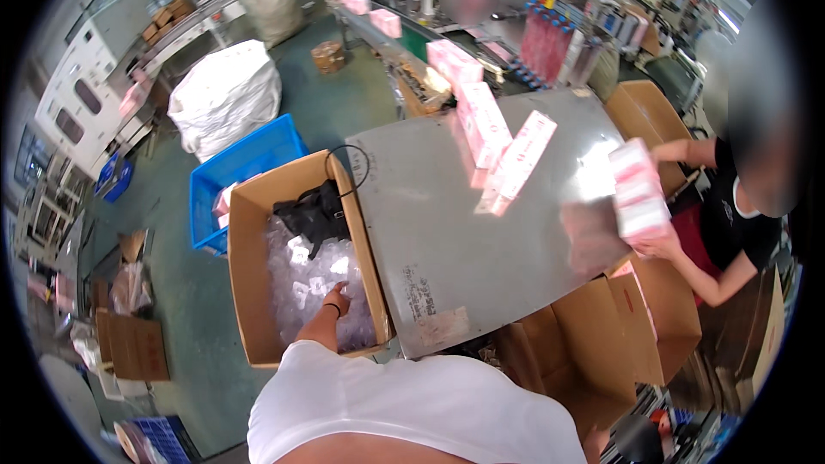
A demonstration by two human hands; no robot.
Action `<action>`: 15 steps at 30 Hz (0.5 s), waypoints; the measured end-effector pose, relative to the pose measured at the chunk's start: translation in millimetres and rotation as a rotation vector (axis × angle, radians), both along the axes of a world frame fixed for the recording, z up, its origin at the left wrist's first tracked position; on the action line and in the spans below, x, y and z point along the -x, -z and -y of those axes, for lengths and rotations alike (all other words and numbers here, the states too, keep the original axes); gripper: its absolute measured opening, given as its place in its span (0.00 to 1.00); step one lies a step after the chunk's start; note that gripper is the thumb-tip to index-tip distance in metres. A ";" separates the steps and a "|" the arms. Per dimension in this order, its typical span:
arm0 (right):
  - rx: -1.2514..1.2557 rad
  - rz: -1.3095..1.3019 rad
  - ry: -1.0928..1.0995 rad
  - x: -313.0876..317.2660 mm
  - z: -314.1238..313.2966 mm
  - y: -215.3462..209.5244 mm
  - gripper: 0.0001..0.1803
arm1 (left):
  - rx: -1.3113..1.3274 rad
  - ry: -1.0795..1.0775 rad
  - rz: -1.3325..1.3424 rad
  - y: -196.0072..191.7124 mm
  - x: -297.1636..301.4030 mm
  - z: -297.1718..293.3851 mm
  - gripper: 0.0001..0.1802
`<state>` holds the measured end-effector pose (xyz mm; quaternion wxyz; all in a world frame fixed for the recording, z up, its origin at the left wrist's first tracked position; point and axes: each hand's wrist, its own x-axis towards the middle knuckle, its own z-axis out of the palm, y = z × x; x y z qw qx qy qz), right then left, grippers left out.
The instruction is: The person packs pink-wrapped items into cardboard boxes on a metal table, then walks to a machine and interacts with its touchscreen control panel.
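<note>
My left hand (339, 299), with a dark band at the wrist, reaches down into a cardboard box (247, 292) at my left. Its fingers look stretched out over clear crinkled plastic bags (318, 279), touching the top of the heap, with nothing visibly gripped. A black cloth or bag (316, 213) lies on the far part of the heap. Of my right arm only a patch of skin shows at the lower edge, beside the white sleeve; the fingers are hidden. Right of the box stands a grey metal table (481, 266), bearing long pink-and-white packs (526, 155).
Across the table at right, a co-worker's two hands hold a bundle of pink-and-white packs (638, 193). Open cardboard boxes (593, 335) stand along the table's near right side. A blue crate (249, 146) touches the box's far left; beyond are a white sack (228, 94) and a conveyor (369, 34).
</note>
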<state>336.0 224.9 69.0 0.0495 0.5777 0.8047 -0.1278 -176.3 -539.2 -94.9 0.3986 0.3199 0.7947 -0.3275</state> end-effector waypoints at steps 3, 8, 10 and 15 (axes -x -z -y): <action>-0.464 -0.016 -0.201 47.8 53.7 -72.4 0.34 | -0.459 -1.121 -0.243 -43.9 -28.9 22.5 0.23; -0.771 -0.205 -0.430 95.2 52.2 -122.2 0.35 | -0.810 -1.550 -0.675 -111.3 -50.6 18.9 0.31; -0.936 -0.311 -0.501 114.5 46.0 -134.4 0.36 | -0.923 -1.553 -0.843 -133.0 -50.2 12.7 0.30; -0.242 -0.953 -0.814 218.4 57.5 -130.7 0.27 | -1.645 -1.749 -1.176 -217.1 -34.0 -40.0 0.30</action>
